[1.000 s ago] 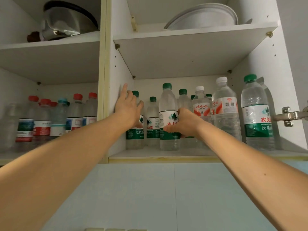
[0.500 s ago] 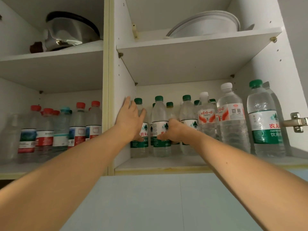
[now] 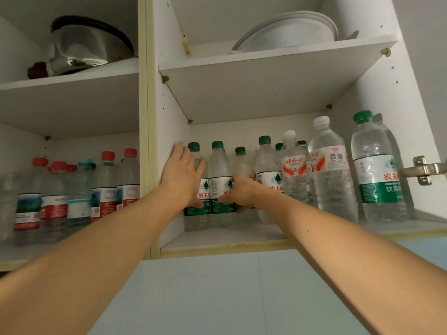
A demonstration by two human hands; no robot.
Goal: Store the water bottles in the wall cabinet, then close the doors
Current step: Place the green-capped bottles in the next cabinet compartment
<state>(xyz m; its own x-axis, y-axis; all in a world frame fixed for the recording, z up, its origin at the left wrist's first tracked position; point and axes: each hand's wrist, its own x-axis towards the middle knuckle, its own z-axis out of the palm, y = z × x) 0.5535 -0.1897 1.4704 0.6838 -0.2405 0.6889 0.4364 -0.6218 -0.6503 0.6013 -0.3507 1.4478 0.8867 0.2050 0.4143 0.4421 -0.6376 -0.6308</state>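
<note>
While left hand (image 3: 182, 175) steadies one, right hand (image 3: 239, 192) grips green-capped bottle (image 3: 220, 182)

left hand (image 3: 182, 174): fingers straight, raised | right hand (image 3: 242, 193): fingers curled, gripping

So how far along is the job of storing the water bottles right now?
Done: many clear plastic bottles already stand on both lower shelves of the white wall cabinet. In hand: the left hand rests on a green-capped bottle; the right hand grips another. Left: closing doors; the metal hinge shows they're open.
</note>
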